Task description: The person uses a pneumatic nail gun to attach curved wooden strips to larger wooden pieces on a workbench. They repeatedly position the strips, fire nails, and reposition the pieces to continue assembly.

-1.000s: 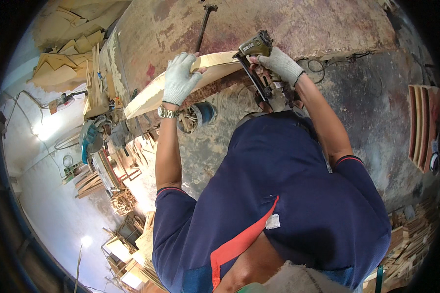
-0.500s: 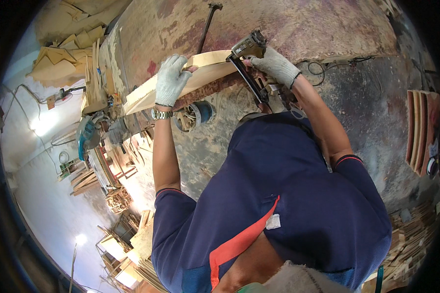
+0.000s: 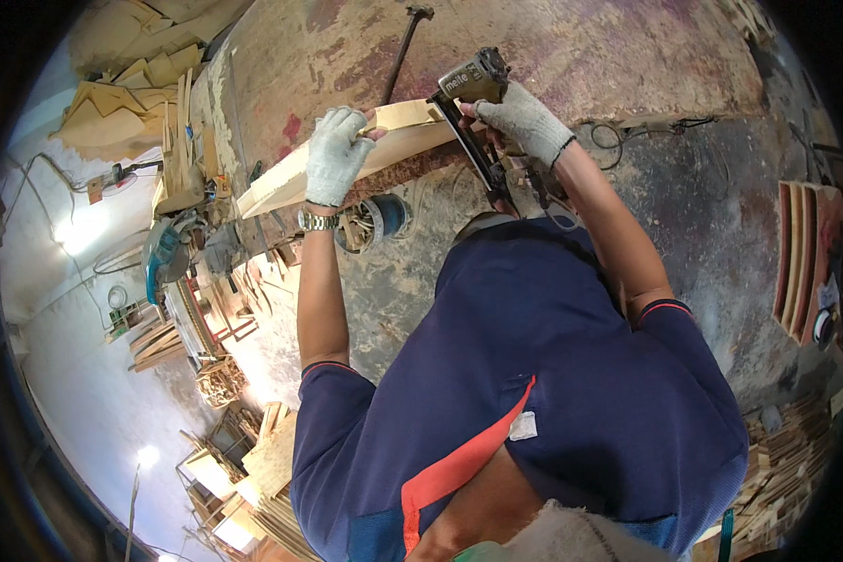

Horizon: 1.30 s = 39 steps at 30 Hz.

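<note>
A pale curved wooden piece (image 3: 393, 148) lies along the near edge of the worktable. My left hand (image 3: 335, 157), in a white knit glove, is closed over its top edge; the far side of the fingers is hidden. In my gloved right hand (image 3: 526, 120) is a pneumatic nail gun (image 3: 478, 80), gripped by its body. Its long dark magazine slants down toward me, and its nose is by the right end of the wood. Beyond the wood, a hammer (image 3: 405, 51) with a dark handle rests on the table.
The stained worktable (image 3: 571, 47) spans the top. Beneath its edge stands a bucket (image 3: 391, 217) with wood scraps. A teal power saw (image 3: 166, 258) is at left, with stacked offcuts around it. A hose (image 3: 609, 140) loops at right, near curved boards (image 3: 801, 262).
My left hand has shifted slightly right along the wood. The nail gun has moved a little up and left in my right hand.
</note>
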Each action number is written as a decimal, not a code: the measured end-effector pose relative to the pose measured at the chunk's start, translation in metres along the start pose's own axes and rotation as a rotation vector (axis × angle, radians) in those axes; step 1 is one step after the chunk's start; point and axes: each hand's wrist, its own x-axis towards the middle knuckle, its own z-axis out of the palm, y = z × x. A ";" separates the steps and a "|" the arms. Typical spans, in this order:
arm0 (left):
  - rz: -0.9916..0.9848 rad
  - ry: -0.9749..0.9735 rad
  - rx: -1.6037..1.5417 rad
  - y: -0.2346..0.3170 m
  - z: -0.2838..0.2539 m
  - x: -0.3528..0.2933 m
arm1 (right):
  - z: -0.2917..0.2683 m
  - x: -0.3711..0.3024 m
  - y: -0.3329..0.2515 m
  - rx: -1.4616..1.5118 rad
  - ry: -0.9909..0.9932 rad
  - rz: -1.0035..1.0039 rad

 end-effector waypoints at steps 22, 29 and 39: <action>-0.038 -0.057 0.002 -0.021 -0.024 -0.016 | 0.006 -0.008 0.002 -0.190 0.001 -0.065; -0.141 -0.014 -0.062 -0.039 -0.023 -0.033 | 0.013 -0.015 -0.017 -0.296 0.051 0.045; -0.111 0.049 -0.088 -0.040 -0.016 -0.036 | 0.037 -0.023 -0.034 -0.386 0.027 -0.025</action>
